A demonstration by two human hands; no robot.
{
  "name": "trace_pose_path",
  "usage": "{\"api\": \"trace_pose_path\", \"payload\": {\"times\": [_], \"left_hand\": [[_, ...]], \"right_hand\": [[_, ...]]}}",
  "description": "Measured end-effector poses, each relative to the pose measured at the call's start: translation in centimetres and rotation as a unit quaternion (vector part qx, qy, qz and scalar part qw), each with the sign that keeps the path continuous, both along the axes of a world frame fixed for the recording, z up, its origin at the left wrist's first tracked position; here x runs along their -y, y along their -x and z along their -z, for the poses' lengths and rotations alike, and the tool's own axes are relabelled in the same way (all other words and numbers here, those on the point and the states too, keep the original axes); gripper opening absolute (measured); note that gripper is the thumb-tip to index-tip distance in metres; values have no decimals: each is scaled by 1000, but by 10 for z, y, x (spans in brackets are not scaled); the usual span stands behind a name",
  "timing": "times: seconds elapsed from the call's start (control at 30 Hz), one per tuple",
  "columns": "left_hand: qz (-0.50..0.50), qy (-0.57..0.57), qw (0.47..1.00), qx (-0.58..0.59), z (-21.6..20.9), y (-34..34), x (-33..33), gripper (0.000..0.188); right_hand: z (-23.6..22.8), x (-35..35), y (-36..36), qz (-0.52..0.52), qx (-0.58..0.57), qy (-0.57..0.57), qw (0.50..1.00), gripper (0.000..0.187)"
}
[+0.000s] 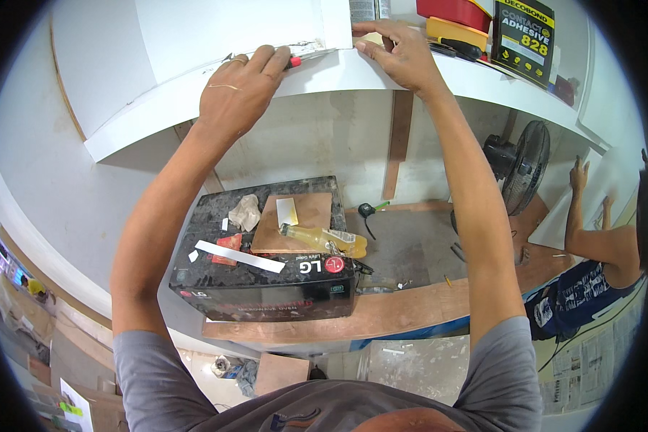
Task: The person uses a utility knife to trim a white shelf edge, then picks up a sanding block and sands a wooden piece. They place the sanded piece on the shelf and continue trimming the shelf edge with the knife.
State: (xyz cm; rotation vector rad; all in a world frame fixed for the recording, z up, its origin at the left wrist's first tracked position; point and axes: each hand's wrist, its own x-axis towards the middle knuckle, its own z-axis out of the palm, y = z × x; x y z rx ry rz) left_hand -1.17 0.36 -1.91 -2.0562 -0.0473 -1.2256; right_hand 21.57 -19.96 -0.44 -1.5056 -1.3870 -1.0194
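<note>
Both my arms reach up to a white shelf point(317, 78). My left hand point(239, 90) lies over the shelf with its fingers curled round a red-and-black tool with a thin metal blade, seemingly a utility knife point(294, 63). Its blade points right, towards the foot of a white upright panel point(336, 25). At that panel's right edge is my right hand point(405, 61), thumb and forefinger stretched out and apart, their tips against or very near the edge. Whether it holds anything thin there is hidden. Scraps and dark marks lie along the shelf behind my left hand.
Right on the shelf stand a black-and-yellow adhesive can point(523, 42), red and yellow containers point(457, 32) and a black-handled tool point(462, 49). Below are a large black carton point(266, 288) with a yellowish bottle point(327, 241), a tape measure point(366, 210) and a fan point(525, 169). A co-worker point(612, 252) works at right.
</note>
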Motion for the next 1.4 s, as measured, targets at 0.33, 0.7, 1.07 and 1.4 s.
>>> {"api": "trace_pose_path", "payload": {"times": [0.33,0.7,1.07,1.4], "left_hand": [[142,223,964,0,-17,25,-8,37],[221,483,844,-71,-11,20,-4,43],[181,356,916,-47,-3,6,-3,39],[180,343,920,-52,-1,6,-7,39]], "right_hand": [[26,-15,8,44,126,-145,980,25],[67,-38,57,141,10,-139,980,43],[53,-46,66,70,-150,-189,968,30],[53,-41,56,-18,-159,-203,966,25]]}}
